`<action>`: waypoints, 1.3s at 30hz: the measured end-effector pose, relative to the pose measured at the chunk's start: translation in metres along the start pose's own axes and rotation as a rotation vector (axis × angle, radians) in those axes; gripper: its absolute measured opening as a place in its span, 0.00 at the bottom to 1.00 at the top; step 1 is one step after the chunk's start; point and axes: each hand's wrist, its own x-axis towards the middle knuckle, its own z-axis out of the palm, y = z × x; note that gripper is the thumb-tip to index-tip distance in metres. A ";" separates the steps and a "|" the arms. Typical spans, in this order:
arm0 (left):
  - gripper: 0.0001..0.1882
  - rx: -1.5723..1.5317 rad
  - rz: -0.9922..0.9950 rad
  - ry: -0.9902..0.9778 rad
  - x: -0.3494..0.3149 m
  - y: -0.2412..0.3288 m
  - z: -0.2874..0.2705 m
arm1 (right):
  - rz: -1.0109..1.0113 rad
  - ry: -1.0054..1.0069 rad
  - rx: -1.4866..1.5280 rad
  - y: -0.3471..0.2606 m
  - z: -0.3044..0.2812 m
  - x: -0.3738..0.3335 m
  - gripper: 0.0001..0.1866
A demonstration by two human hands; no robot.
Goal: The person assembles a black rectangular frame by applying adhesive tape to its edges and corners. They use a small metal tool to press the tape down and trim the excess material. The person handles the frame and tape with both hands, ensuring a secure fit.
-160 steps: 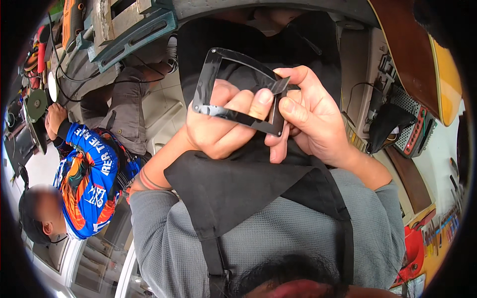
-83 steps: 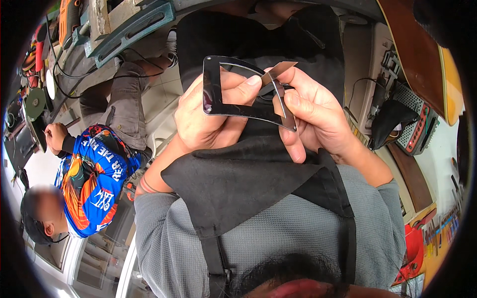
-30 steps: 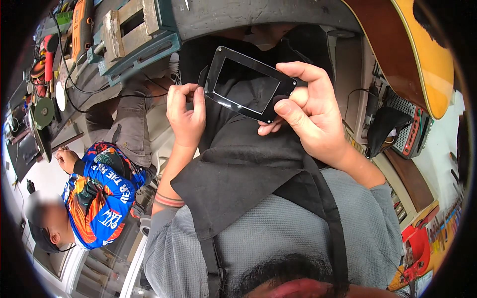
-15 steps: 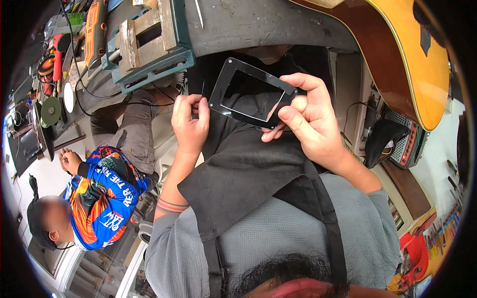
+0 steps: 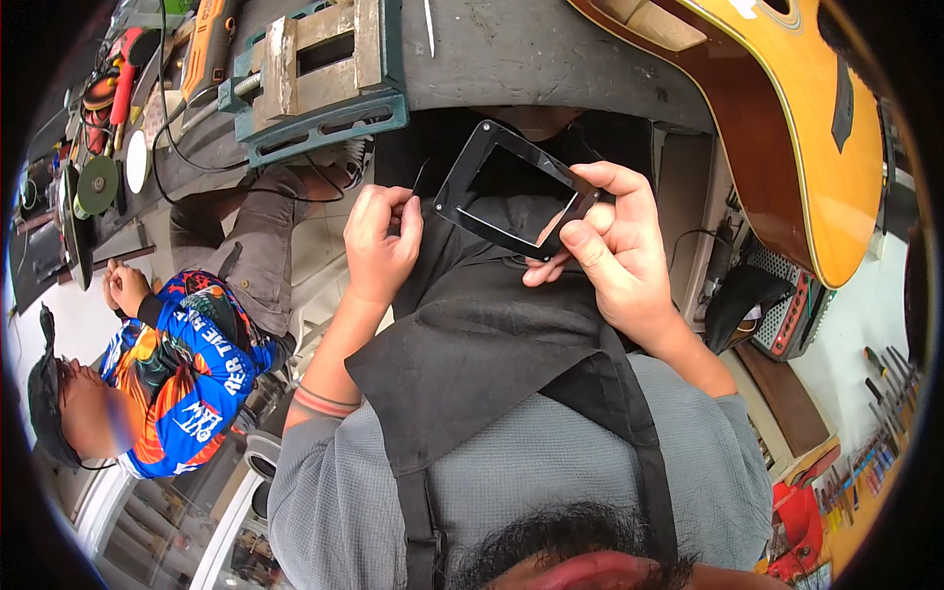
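A flat black rectangular frame (image 5: 479,222) with an open middle and small screws or holes at its corners is tilted in front of my apron. My right hand (image 5: 615,231) grips its right end, thumb on the near face and fingers behind. To the left of the frame, my left hand (image 5: 382,236) is closed in a pinch on a thin dark needle-like tool (image 5: 421,175), whose tip points up and stands apart from the frame. How far the tool runs inside my fingers is hidden.
An acoustic guitar (image 5: 836,147) lies at the right of the dark workbench (image 5: 531,64). A vise (image 5: 324,84) stands on the left, beside an orange power tool (image 5: 206,49) and cables. At the left sits another person (image 5: 202,379). Hand tools (image 5: 885,423) line the right side.
The view has shifted slightly, so the bench and vise appear further right. Both hands still hold the same things, and the thin tool now leans more to the right.
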 end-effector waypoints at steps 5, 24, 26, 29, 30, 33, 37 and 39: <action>0.08 -0.019 -0.015 0.014 -0.002 0.007 0.000 | 0.007 -0.003 0.002 -0.001 -0.002 -0.003 0.24; 0.10 0.005 0.043 0.023 -0.008 0.014 0.011 | -0.040 0.038 0.052 -0.002 -0.011 -0.015 0.26; 0.10 0.001 0.029 0.025 -0.008 0.016 0.010 | -0.045 0.041 0.050 -0.002 -0.012 -0.012 0.26; 0.10 0.033 0.091 0.037 -0.014 0.018 0.001 | -0.067 0.044 0.071 0.000 -0.014 -0.013 0.26; 0.11 0.016 0.099 0.050 -0.018 0.020 -0.004 | -0.080 0.056 0.055 0.001 -0.016 -0.014 0.23; 0.12 -0.090 0.213 0.086 -0.009 0.040 -0.028 | -0.119 0.118 0.036 0.002 -0.026 -0.010 0.19; 0.15 -0.259 0.225 0.197 0.013 0.068 -0.058 | -0.048 0.167 0.079 0.001 -0.041 -0.004 0.14; 0.13 -0.399 0.207 0.247 0.026 0.078 -0.059 | 0.007 0.113 0.169 -0.003 -0.045 -0.002 0.11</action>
